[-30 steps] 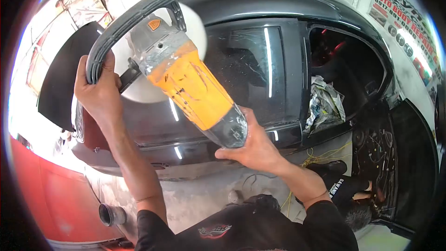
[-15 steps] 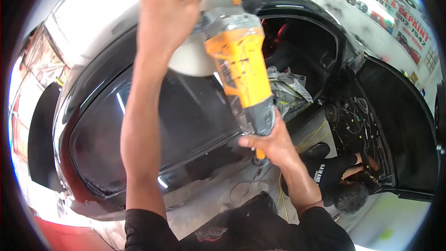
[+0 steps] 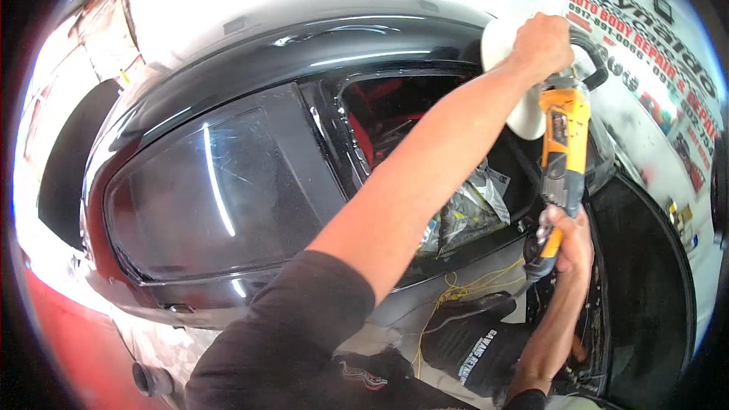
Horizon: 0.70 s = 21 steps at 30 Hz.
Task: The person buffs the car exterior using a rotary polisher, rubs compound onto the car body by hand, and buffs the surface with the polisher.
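My hands hold a yellow and grey power polisher [image 3: 569, 125] out at the right, over the front part of a black car [image 3: 228, 61]. My left hand [image 3: 543, 45] is closed on the black loop handle [image 3: 596, 61] near the head. Lower down, my right hand [image 3: 571, 241] wraps the rear grip, thumb toward the switch side. A round white pad [image 3: 524, 123] faces left toward the roof edge, partly hidden by my left hand and forearm. Whether the pad touches the car, I cannot tell.
An open front door [image 3: 642, 258] stands at the right. Below me, a co-worker in a black shirt [image 3: 474, 349] crouches beside it. A yellow cord [image 3: 437, 307] trails nearby. Plastic and paper [image 3: 471, 216] lie in the front door opening. A lettered banner [image 3: 645, 38] hangs on the wall.
Both hands have carried the polisher from above the rear side window to the right, toward the front of the car. The view has shifted, and the polisher now stands more upright in it.
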{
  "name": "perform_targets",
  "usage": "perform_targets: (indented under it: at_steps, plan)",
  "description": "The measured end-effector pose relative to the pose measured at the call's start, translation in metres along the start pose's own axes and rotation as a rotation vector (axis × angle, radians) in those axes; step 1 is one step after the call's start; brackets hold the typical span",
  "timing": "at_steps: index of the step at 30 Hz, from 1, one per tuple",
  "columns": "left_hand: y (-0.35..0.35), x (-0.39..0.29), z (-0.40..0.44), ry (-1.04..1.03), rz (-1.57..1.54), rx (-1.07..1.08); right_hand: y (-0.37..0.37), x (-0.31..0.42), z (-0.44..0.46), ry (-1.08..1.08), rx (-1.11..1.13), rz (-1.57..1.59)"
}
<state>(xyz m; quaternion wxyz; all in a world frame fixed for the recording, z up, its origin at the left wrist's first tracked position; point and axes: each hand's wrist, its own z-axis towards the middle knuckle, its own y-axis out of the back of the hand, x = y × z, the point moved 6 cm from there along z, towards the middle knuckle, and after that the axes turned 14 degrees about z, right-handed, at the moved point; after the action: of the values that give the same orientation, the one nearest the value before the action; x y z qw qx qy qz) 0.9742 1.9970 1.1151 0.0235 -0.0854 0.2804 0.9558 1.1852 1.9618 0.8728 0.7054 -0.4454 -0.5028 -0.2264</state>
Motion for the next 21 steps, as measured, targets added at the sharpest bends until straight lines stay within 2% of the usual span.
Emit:
perform_targets:
  at_steps: [5, 6, 7, 13, 16, 18, 21]
  plan:
    - [0.045, 0.038, 0.043, 0.133, 0.079, -0.053, -0.024, 0.061, 0.043, -0.034, 0.186, -0.080]
    - [0.072, 0.047, 0.042, 0.155, 0.123, -0.075, -0.039, 0.069, 0.048, -0.041, 0.238, -0.095]
    - [0.098, 0.060, 0.033, 0.283, 0.083, -0.120, -0.059, 0.078, 0.047, -0.046, 0.283, -0.153]
    - [0.267, 0.141, -0.033, 0.310, 0.274, -0.395, -0.196, 0.085, 0.030, -0.067, 0.584, -0.302]
    - [0.361, 0.146, -0.099, 0.234, 0.349, -0.505, -0.267, 0.078, 0.005, -0.075, 0.717, -0.374]
    - [0.415, 0.170, -0.134, 0.431, 0.186, -0.453, -0.323, 0.072, -0.018, -0.038, 0.786, -0.399]
    - [0.501, 0.261, -0.163, 0.503, 0.531, -0.545, -0.397, 0.059, -0.055, 0.017, 0.986, -0.415]
